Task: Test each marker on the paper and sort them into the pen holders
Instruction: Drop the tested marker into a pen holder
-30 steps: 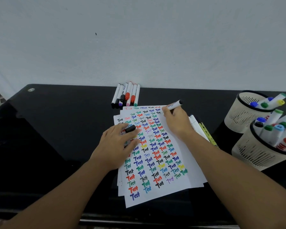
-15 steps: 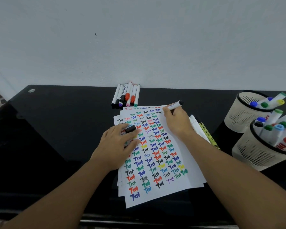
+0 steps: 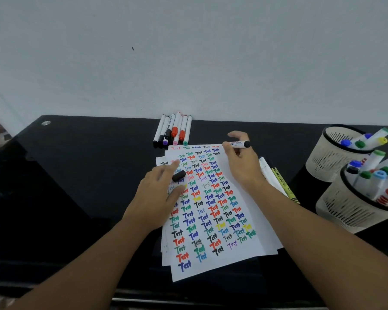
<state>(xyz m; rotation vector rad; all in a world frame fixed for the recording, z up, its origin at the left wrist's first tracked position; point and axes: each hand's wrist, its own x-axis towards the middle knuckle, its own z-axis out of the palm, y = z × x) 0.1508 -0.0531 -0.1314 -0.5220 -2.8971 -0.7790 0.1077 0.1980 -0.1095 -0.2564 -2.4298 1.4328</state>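
Two grips: right hand [image 3: 241, 162] around marker [image 3: 239, 144], left hand [image 3: 159, 193] pinching cap [image 3: 178, 175].

A stack of white paper [image 3: 213, 204] lies on the black table, its top sheet covered in rows of the word "Test" in many colours. A white marker with a black end [image 3: 239, 144] sits at the sheet's far right corner, and its black cap [image 3: 178, 175] lies over the left side. Six capped markers [image 3: 173, 130] lie side by side beyond the paper by the wall. Two cream mesh pen holders, far [image 3: 329, 157] and near [image 3: 349, 209], stand at right, both holding markers.
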